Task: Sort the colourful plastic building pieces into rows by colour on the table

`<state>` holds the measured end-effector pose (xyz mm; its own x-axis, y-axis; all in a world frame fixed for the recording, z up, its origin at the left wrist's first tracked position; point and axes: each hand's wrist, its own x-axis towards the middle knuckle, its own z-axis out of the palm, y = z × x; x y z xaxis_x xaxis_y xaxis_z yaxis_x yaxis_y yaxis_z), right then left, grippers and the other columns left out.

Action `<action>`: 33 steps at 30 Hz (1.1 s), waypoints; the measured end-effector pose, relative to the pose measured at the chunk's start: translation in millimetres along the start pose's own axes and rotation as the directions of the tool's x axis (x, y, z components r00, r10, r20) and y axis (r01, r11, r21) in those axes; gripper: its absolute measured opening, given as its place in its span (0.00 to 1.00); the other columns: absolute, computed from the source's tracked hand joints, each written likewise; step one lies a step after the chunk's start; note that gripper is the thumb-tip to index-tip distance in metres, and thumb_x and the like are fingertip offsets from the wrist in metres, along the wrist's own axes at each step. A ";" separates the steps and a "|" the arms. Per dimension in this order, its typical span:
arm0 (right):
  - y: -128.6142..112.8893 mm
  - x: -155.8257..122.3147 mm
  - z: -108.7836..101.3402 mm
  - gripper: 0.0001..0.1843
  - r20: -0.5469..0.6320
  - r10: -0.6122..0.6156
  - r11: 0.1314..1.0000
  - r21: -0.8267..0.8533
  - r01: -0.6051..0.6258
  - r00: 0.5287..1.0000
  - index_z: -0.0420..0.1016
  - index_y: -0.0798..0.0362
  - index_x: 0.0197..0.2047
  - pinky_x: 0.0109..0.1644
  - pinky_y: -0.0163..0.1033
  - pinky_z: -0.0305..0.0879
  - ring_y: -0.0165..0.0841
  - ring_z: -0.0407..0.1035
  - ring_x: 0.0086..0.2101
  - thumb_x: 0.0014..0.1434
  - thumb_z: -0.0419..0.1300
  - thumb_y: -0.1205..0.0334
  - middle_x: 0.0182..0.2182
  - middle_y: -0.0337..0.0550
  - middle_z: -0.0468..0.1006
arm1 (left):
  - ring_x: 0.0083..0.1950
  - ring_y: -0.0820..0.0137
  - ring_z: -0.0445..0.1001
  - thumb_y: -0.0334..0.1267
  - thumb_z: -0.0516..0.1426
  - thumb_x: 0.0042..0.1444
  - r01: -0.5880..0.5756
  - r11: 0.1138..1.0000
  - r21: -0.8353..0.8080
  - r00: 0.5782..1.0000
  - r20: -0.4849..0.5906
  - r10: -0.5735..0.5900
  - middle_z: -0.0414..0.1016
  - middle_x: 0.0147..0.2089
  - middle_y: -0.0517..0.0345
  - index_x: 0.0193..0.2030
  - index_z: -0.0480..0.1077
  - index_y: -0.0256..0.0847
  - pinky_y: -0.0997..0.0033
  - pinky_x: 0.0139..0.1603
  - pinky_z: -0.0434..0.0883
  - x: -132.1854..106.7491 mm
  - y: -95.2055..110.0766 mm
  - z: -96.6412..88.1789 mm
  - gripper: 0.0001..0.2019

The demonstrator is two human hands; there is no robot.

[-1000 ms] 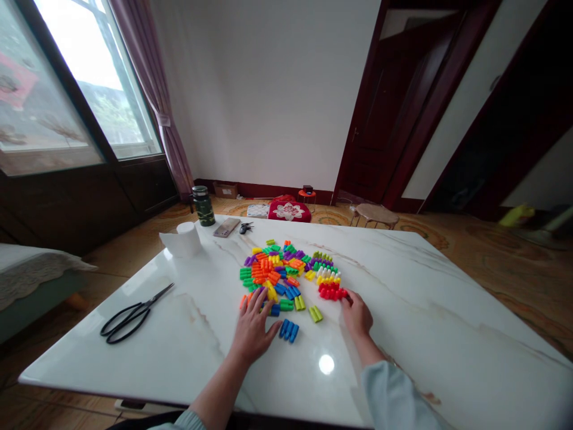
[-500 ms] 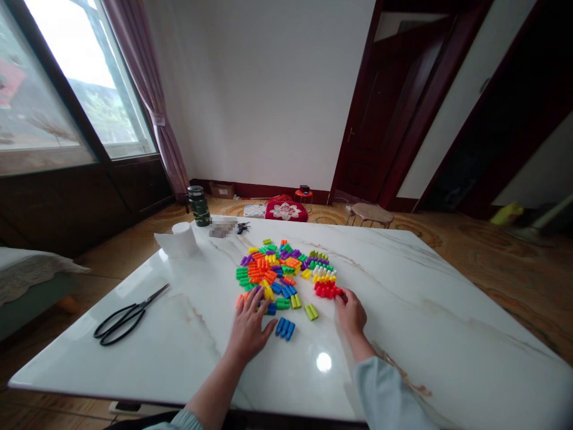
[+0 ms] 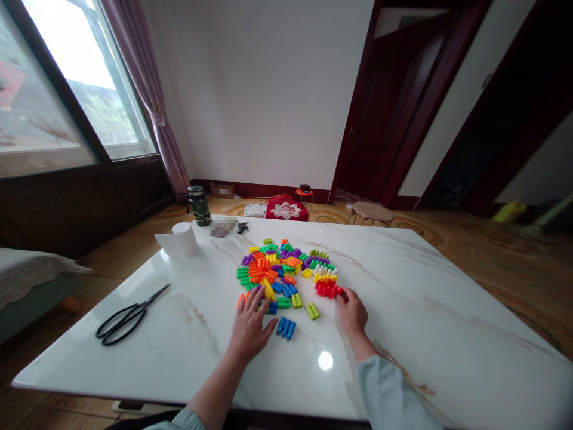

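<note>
A heap of small coloured plastic blocks lies on the white marble table. My left hand rests flat with fingers spread at the heap's near left edge, touching orange and purple pieces. My right hand is curled, its fingertips against a row of red blocks at the heap's right side. A blue block cluster and a lime green one lie between the hands.
Black scissors lie at the table's left. A roll of white tissue, a dark green bottle, a phone and keys sit at the far left corner. A red cushion and stool are on the floor beyond.
Both hands stay almost where they were; the view has shifted slightly. The right fingertips remain at the red blocks.
</note>
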<state>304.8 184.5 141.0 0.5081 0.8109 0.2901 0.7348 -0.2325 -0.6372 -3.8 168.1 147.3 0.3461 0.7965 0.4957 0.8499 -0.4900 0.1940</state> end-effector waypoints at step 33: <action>-1.1 0.5 -1.3 0.16 0.013 0.027 1.000 0.011 -0.027 1.000 0.77 0.53 0.47 0.36 0.36 0.57 0.36 0.71 0.37 0.57 0.56 0.60 0.40 0.46 0.80 | 0.72 0.51 0.54 0.47 0.55 0.61 0.000 1.000 0.032 1.000 0.022 -0.001 0.59 0.70 0.47 0.58 0.69 0.45 0.40 0.68 0.57 -0.1 0.2 0.1 0.21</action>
<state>304.9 184.4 142.7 0.5216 0.8116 0.2633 0.7160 -0.2485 -0.6523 -3.6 167.9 147.2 0.3540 0.8043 0.4773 0.8620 -0.4785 0.1671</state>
